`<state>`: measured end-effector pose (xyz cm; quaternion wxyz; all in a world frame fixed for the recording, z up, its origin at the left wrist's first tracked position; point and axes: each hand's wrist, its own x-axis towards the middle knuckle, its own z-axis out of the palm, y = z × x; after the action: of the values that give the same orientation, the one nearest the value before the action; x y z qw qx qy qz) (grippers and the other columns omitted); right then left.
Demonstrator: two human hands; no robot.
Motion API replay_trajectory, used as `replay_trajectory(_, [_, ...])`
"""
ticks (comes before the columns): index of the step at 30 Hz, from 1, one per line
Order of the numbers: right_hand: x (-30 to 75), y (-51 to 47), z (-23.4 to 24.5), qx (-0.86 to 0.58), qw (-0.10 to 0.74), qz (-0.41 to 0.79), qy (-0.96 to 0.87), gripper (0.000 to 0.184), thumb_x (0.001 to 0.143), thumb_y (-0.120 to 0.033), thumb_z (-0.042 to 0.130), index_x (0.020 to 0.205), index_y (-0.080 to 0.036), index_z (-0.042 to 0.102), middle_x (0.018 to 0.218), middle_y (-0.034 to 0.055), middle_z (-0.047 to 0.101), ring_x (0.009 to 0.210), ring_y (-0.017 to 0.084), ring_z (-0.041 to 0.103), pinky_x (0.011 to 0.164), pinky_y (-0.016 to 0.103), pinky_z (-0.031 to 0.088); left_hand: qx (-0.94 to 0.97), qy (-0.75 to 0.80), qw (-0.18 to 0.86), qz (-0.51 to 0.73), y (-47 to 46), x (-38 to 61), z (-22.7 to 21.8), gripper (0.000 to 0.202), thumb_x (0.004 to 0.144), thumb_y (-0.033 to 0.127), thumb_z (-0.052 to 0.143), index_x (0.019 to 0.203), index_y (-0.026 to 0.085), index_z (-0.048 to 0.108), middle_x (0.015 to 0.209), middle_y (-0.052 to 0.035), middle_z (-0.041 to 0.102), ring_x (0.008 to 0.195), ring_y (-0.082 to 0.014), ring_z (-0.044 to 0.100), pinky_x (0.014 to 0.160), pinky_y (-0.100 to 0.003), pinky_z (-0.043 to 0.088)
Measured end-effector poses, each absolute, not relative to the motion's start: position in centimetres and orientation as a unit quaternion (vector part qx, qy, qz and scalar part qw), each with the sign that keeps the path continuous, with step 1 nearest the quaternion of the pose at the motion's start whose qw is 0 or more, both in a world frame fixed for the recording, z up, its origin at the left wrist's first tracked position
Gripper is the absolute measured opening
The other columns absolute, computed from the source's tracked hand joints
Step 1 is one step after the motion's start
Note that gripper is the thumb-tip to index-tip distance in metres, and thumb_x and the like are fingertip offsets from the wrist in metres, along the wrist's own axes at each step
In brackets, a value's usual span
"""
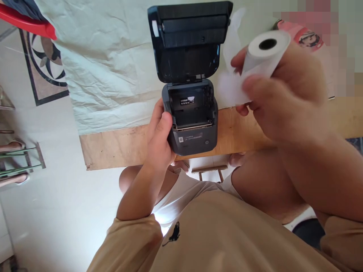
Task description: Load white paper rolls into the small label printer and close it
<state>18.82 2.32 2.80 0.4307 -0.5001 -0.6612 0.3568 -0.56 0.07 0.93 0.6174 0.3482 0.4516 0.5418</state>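
My left hand (160, 136) grips the left side of a small dark label printer (189, 141), thumb on its near side. The printer's lid (187, 64) stands raised, and its paper bay shows nothing loaded, only a small printed sticker on the inner wall. To the right of the printer, my right hand (286, 87) is closed around a white paper roll (261, 56), its hollow core facing up. A loose end of the paper hangs at the roll's left, partly blurred.
Pale green cloth (113, 68) covers most of the wooden table (113, 147). A curled white strip (234, 37) lies behind the roll. Pink printed packaging (309, 39) rests at the right. A red curved object (25, 22) and a stool (22, 162) are off to the left.
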Motion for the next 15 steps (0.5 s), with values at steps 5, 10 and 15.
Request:
replay_trajectory(5, [19.2, 3.5, 1.0, -0.534, 0.378, 0.19, -0.732, 0.03, 0.083, -0.044, 0.061, 0.091, -0.016, 0.06, 0.084, 0.0044, 0.054, 0.082, 0.008, 0.05, 0.073, 0.024, 0.044, 0.345, 0.445, 0.625, 0.541, 0.1, -0.5, 0.9, 0.032, 0.091, 0.048, 0.056, 0.106, 0.022, 0.067, 0.103, -0.0023, 0.071, 0.118, -0.0226, 0.066, 0.105, -0.034, 0.051])
replay_trajectory(10, [19.2, 3.6, 0.2, -0.542, 0.306, 0.1, -0.777, 0.036, 0.084, -0.049, 0.06, 0.102, -0.019, 0.058, 0.093, 0.0057, 0.057, 0.08, 0.008, 0.051, 0.066, 0.023, 0.04, 0.33, 0.426, 0.626, 0.564, 0.1, -0.7, 0.4, 0.031, 0.094, 0.046, 0.052, 0.106, 0.02, 0.065, 0.1, -0.0005, 0.072, 0.104, -0.017, 0.07, 0.104, -0.031, 0.052])
replay_trajectory(15, [19.3, 2.6, 0.8, -0.577, 0.196, 0.108, -0.785, 0.04, 0.089, -0.042, 0.052, 0.124, -0.023, 0.047, 0.113, 0.0016, 0.06, 0.087, 0.012, 0.06, 0.072, 0.025, 0.045, 0.344, 0.405, 0.63, 0.566, 0.2, -1.0, -0.3, 0.033, 0.096, 0.045, 0.047, 0.109, 0.02, 0.063, 0.099, 0.0002, 0.073, 0.097, -0.0164, 0.072, 0.106, -0.034, 0.053])
